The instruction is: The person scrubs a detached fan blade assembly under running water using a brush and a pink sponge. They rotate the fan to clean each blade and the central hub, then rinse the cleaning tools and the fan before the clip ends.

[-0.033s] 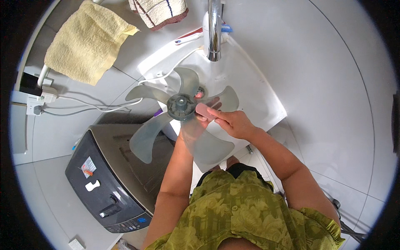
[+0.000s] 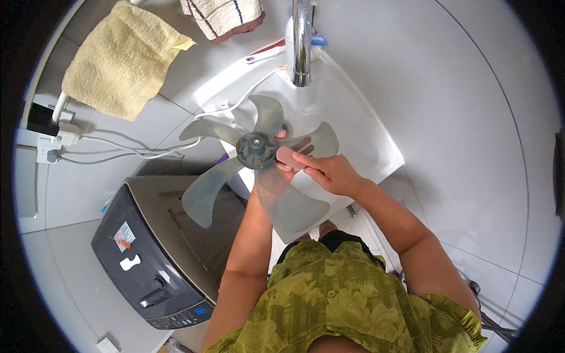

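A translucent grey fan blade (image 2: 256, 147) with several curved vanes lies face up over the near left part of the white sink (image 2: 368, 126). From beneath, my left hand (image 2: 286, 171) grips it near the hub. Most of that hand is behind the vanes, and its fingers show dimly through the right one. Closed on a pink, flat, round-ended piece (image 2: 288, 156) is my right hand (image 2: 331, 173). The piece is at the hub's right edge, between two vanes. Its exact kind I cannot make out.
A chrome tap (image 2: 301, 50) rises at the sink's back, beside a white-handled brush (image 2: 266, 55). White cords run left to a wall socket (image 2: 48, 147). A dark washing machine (image 2: 156, 253) stands at left. Above hang a yellow towel (image 2: 120, 62) and a checked towel (image 2: 226, 17).
The fan blade has turned very slightly clockwise. Both hands stay in almost the same place with the same holds.
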A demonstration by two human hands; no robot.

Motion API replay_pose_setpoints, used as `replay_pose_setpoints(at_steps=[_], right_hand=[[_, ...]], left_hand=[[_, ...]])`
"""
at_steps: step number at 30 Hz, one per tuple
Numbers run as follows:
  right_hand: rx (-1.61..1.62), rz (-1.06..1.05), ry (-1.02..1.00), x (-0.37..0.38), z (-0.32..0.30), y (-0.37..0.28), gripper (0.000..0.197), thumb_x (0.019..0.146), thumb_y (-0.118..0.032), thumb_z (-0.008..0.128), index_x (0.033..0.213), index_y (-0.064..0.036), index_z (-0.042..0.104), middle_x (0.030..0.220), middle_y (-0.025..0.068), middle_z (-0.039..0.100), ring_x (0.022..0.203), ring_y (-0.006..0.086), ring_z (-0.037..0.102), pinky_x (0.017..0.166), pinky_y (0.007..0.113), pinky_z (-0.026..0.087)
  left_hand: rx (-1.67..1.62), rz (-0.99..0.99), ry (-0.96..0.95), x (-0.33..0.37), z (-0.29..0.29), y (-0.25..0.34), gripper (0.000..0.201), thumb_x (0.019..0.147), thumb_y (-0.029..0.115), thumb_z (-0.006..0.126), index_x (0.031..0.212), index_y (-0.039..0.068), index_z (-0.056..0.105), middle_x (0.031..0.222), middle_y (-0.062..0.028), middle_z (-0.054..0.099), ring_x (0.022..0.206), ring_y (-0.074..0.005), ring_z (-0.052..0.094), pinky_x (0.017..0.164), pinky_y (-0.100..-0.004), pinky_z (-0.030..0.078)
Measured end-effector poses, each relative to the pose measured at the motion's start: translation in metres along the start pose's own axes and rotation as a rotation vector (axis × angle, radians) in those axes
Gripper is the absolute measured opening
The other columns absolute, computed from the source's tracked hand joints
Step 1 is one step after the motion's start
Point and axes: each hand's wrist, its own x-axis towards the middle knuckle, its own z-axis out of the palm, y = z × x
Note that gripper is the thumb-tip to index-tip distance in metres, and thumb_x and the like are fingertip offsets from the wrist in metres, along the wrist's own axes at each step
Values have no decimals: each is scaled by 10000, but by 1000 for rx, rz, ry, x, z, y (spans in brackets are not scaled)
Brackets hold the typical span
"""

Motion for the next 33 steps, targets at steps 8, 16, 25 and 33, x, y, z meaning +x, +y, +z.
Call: replay_pose_setpoints(at_steps=[8,16,25,33], right_hand=[[-149,90,-47,-2,-20,-7,446,894,-274,543,1332,-327,478,786,69,672,648,312,633,573,419,492],[-370,195,194,25,5,-17,427,891,-263,537,1314,-229,486,709,93,649,584,270,638,498,390,493],[-408,268,109,29,16,-21,433,889,-245,550,1313,-205,475,676,99,633,563,283,625,483,402,478],[-297,201,63,8,17,-13,457,903,-242,541,1353,-256,464,675,73,635,557,273,610,488,386,461]], left_hand=[[-101,-47,25,7,10,-2,754,627,-105,634,1301,190,463,1368,-173,444,1236,-370,467,981,-454,452],[126,93,14,17,9,-11,804,659,-147,562,1382,156,384,1404,-107,423,1260,-251,449,1031,-402,407],[187,125,-7,9,-13,-15,798,701,-170,558,1414,109,332,1409,-94,417,1276,-238,432,1055,-418,385],[221,144,-65,1,6,2,713,801,7,612,1438,116,311,1438,-86,376,1283,-307,423,1061,-435,368]])
